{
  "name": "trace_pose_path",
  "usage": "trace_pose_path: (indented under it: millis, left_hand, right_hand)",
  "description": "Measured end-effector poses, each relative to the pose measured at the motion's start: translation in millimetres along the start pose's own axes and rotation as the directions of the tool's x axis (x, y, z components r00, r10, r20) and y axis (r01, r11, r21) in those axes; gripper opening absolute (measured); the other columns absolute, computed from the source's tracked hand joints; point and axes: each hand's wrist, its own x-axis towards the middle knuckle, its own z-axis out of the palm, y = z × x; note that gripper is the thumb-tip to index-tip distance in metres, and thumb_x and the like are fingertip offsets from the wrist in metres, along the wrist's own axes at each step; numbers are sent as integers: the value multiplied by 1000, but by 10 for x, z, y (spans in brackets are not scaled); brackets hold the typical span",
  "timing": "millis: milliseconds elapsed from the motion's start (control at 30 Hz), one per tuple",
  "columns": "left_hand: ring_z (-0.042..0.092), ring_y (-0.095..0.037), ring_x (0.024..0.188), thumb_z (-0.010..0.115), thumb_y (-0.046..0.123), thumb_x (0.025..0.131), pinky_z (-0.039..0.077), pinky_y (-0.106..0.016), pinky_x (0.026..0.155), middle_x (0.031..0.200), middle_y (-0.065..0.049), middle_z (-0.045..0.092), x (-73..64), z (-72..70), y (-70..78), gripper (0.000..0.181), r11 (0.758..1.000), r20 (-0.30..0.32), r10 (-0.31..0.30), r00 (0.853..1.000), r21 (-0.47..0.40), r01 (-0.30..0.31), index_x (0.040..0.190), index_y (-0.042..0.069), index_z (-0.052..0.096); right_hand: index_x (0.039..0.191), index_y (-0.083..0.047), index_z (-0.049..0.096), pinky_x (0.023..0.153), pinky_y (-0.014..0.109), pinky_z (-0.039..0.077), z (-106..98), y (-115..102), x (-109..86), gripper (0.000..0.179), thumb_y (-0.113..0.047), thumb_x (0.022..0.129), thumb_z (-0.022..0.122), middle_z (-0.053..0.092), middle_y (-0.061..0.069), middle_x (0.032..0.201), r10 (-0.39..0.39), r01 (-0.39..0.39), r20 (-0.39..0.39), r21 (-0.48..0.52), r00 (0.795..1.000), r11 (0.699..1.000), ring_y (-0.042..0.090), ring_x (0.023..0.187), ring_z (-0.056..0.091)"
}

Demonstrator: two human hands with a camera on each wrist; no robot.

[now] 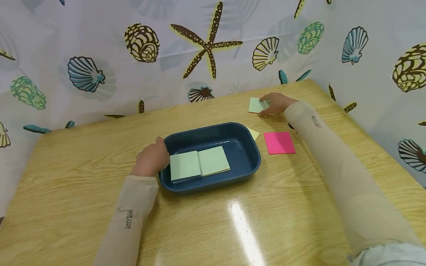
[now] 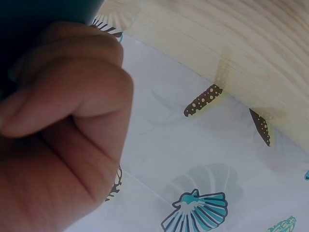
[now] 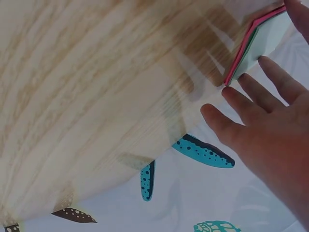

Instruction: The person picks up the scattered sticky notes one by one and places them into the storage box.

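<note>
At the left end of a dark blue plastic tray, my left hand grips the rim with curled fingers. The left wrist view shows this hand close up, the tray dark beside it. Inside the tray, two pale green sticky note pads lie side by side. My right hand is at another pale green pad near the table's back edge. In the right wrist view its fingers are spread and fairly straight, fingertips at the pad, which has pink and darker green edges below.
A bright pink sticky note pad lies right of the tray on the wooden table. A pale yellow note corner shows behind the tray's right end. A shell-and-starfish-patterned cloth hangs around the table's back and sides.
</note>
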Motion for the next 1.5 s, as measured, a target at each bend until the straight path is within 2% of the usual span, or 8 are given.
trace_pose_path:
  millis: [233,633,767,900,1067,1200,1333,1500]
  left_hand:
    - [57,-41,107,34,12,101,39,-57,95,127,-32,53,5,24,-10,55,1000,13,-4,1000,-3,4,147,-10,13]
    - [57,-40,106,34,11,100,39,-57,95,125,-32,54,20,66,-14,56,1000,5,-3,1000,-1,3,147,-10,14]
    - [58,-40,104,34,12,101,40,-57,94,124,-31,55,20,61,-10,55,1000,-1,-3,1000,2,3,147,-10,14]
    - [58,-39,102,34,12,101,41,-56,94,123,-31,55,17,44,-8,55,1000,1,-8,1000,1,8,147,-10,14]
    - [59,-36,96,35,13,101,43,-55,91,121,-31,56,11,18,-8,55,1000,-9,-9,1000,0,9,147,-10,15]
    - [59,-36,95,35,12,101,44,-55,90,120,-31,57,16,9,-9,55,1000,-13,-1,1000,0,1,146,-11,15]
    - [59,-35,92,34,12,101,45,-54,89,119,-31,57,16,9,-6,54,1000,-8,-1,1000,5,1,146,-11,15]
    - [58,-34,91,34,13,101,45,-53,88,120,-31,57,18,15,-3,54,1000,-8,-4,1000,10,4,146,-10,16]
  right_hand:
    - [143,5,39,109,53,24,63,59,65,71,-31,89,68,30,28,148,-12,12,-12,12,1000,1000,44,135,27]
    - [136,2,50,106,54,26,124,55,-1,64,-31,86,72,29,32,143,-40,45,-64,77,997,996,42,128,30]
    - [136,1,51,103,52,31,95,50,-6,62,-33,88,69,40,32,136,-48,54,-79,75,996,996,39,124,37]
    - [136,-1,51,104,52,33,43,27,-8,60,-37,90,64,48,27,136,-35,41,-82,70,996,997,39,127,40]
    - [134,-3,55,105,53,30,3,-3,-11,59,-41,89,62,44,24,142,-11,16,-92,46,996,999,41,131,36]
    - [130,-3,59,104,54,30,18,0,1,57,-41,88,63,47,24,139,-5,9,-108,34,994,999,42,128,38]
    - [129,-1,59,102,52,33,55,32,30,56,-38,86,63,51,27,133,-16,25,-131,65,991,998,40,124,41]
    - [132,4,54,98,49,32,80,47,45,59,-31,85,65,38,34,130,-44,55,-136,80,990,995,38,118,35]
